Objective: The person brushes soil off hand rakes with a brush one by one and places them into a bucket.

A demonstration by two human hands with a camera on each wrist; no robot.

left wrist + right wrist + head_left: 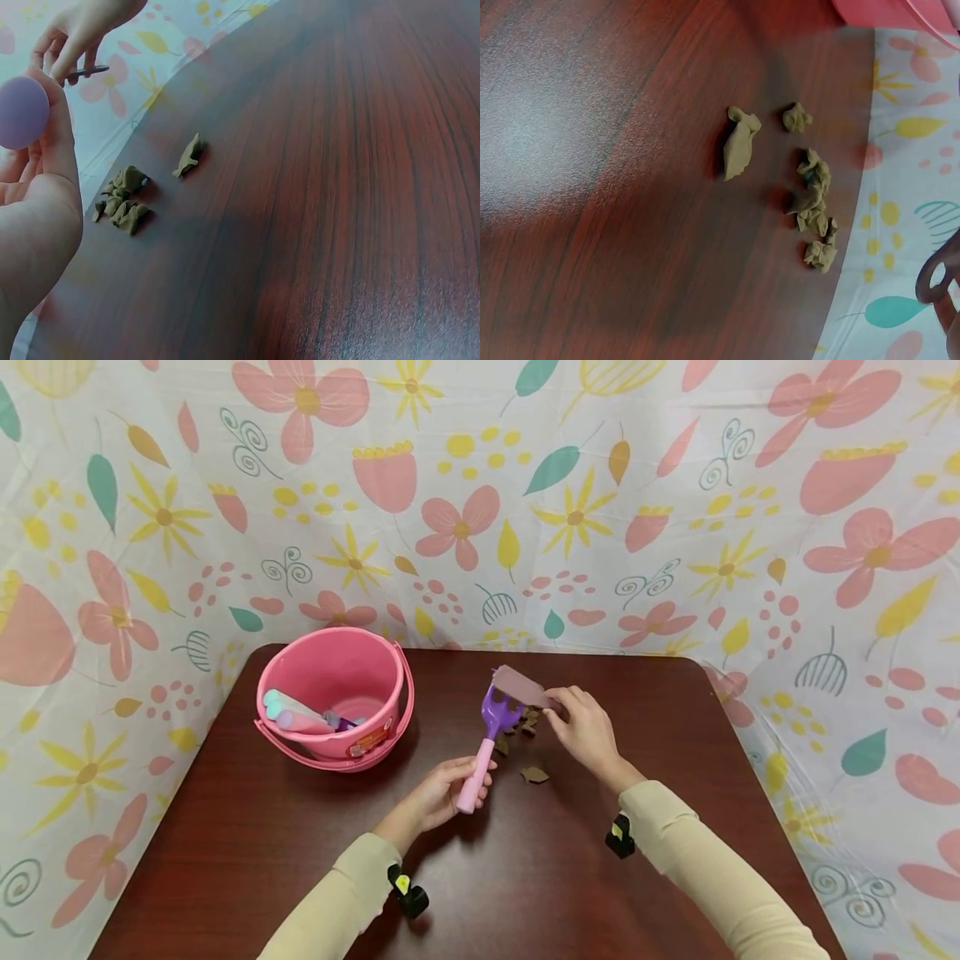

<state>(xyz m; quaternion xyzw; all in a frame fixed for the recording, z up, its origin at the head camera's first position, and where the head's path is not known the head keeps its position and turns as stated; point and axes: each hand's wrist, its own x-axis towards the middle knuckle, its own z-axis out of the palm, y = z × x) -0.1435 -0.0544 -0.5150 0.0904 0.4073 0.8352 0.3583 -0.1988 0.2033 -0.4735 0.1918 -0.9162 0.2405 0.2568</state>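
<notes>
My left hand (442, 795) grips the pink handle of a toy garden fork (497, 717), its purple tines pointing away and upward. Between the fingertips of my right hand (587, 727) is a flat mauve scraper (517, 686), whose blade overlaps the tips of the tines in the head view. The right wrist view catches the scraper's end with a hole (932, 276) at its right edge. Below the tools, torn brown clay-like lumps (810, 195) lie clustered on the table, with one longer piece (535, 774) apart from them, nearer to me.
A pink bucket (330, 664) stands at the back left of the dark wooden table (300, 852), its handle folded down. Inside lean several pastel-handled tools (296, 714). A flowered curtain (480, 527) hangs right behind the table's far edge.
</notes>
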